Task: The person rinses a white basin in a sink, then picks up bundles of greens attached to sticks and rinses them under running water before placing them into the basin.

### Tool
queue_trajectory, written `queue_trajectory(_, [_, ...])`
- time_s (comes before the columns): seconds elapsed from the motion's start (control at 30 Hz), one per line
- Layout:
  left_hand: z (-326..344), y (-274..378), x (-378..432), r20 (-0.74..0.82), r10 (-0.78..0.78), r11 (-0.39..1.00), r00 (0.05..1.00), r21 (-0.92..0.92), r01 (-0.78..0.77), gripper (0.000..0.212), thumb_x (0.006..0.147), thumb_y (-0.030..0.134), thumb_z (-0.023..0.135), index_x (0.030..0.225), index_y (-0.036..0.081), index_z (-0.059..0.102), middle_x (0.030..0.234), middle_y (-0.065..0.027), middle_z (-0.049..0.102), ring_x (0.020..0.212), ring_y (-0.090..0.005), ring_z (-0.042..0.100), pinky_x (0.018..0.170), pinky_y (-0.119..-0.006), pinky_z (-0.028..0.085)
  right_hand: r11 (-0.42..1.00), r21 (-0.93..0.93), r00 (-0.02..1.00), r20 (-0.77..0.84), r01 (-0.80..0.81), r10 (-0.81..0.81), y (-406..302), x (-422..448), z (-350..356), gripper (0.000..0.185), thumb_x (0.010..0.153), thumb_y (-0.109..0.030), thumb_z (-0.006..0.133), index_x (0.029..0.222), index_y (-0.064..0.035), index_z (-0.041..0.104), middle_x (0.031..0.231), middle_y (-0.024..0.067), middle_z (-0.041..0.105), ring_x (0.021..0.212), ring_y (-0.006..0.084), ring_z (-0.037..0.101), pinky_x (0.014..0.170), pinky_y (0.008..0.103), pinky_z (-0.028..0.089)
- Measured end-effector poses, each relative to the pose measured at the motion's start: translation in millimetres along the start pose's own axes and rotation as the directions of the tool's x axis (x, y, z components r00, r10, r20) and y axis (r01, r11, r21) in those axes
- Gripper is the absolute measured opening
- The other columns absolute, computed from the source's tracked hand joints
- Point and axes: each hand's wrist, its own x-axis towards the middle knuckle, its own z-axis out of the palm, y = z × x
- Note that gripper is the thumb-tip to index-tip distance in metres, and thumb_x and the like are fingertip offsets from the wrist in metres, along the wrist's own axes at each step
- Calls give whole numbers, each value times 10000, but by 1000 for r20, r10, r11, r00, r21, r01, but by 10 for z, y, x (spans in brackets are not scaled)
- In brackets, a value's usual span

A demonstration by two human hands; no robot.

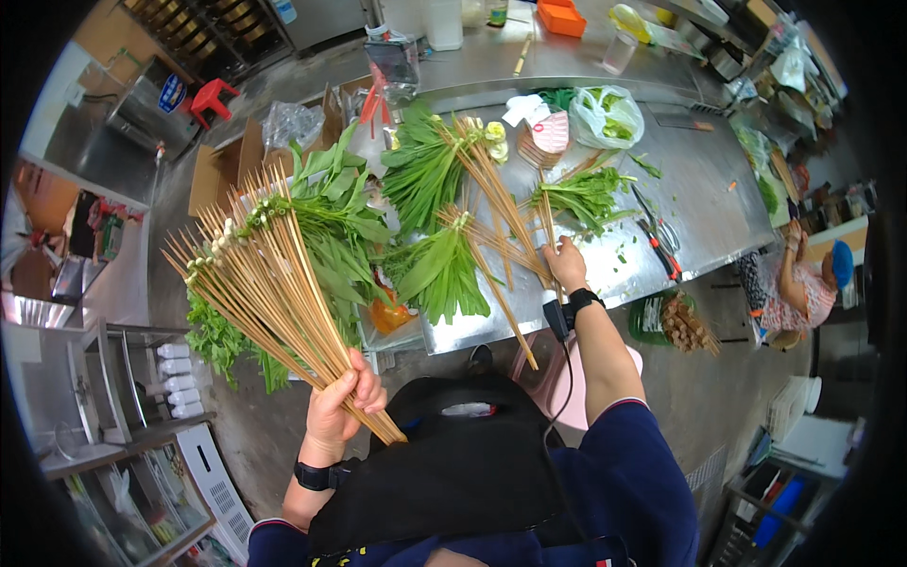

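Note:
A thick fan of bamboo skewers (pixel 301 312) is gripped near its lower ends in my left hand (pixel 344 400). Pale-stemmed leafy greens (pixel 329 212) are threaded near the pointed tips and hang to the right. My right hand (pixel 567 264) is over the steel table, its fingers closed around a few skewers (pixel 547 212) that lead up to a small bunch of cut greens (pixel 584 195). To its left lie more skewered greens: a bunch with broad leaves (pixel 443 273) and a longer green bunch (pixel 425 166).
Red-handled scissors or pliers (pixel 659 251) lie right of my right hand. A plastic bag of greens (pixel 608 117) stands at the table's back. Below the right edge is a green basket (pixel 648 319) beside bundled sticks (pixel 684 322). Another person (pixel 801 294) sits at far right.

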Motion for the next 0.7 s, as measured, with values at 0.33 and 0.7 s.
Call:
queue_trajectory(0.33, [6,120,-73,-141,59,997,988,-31,-64,214,813,146,593,964,48,478,588,-24,383,496,-99,336,476,-248,307,851,525,999,-28,30,-17,831,303,-244,374,805,-40,428,1164,-5,526,752,50,564,588,96,446,509,231,377])
queue_trajectory(0.7, [-1051,682,-1230,-347,365,869,864,-207,-450,95,849,78,524,932,65,478,632,-14,415,497,-74,356,464,-217,318,480,833,954,-299,276,-30,-1146,-1005,-2002,315,895,-125,475,1205,-70,486,733,-28,470,550,-4,372,406,133,278])
